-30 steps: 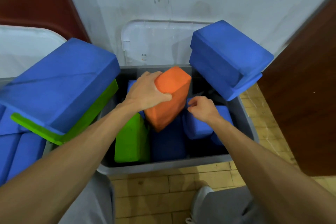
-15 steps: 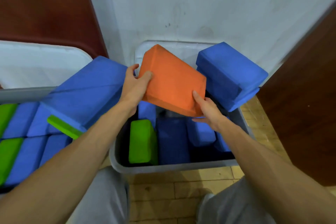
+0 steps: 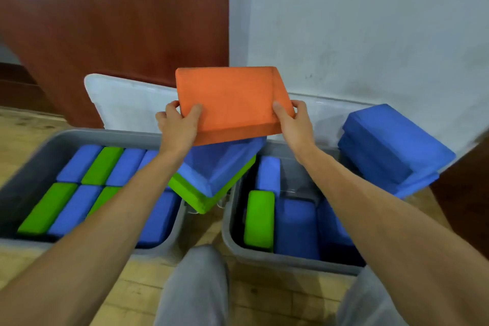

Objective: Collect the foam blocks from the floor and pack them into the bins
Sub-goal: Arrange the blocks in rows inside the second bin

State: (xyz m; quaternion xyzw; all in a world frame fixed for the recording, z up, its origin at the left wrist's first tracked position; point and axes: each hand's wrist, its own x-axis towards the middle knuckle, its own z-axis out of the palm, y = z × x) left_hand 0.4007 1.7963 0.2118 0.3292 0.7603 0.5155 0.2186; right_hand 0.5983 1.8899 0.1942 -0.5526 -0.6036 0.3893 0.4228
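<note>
An orange foam block point(image 3: 232, 102) is held up flat above the gap between two grey bins. My left hand point(image 3: 177, 127) grips its near left corner and my right hand point(image 3: 295, 124) grips its near right corner. The left bin point(image 3: 34, 156) is packed with upright blue and green blocks. In the right bin point(image 3: 291, 262) stand a green block point(image 3: 258, 219) and several blue ones. A stack of blue blocks on a green one point(image 3: 211, 180) rests tilted across the two bins' rims, just under the orange block.
More blue blocks point(image 3: 391, 148) are piled on the right bin's far right corner. White bin lids point(image 3: 127, 100) lean against the wall behind. A red-brown panel stands at the back left, another at the far right. My grey-trousered knees sit on the wooden floor point(image 3: 148, 280).
The orange block was lifted out of the right bin, taken in both hands and raised leftwards, now over the gap between the bins. My view shifted left, showing the left bin.
</note>
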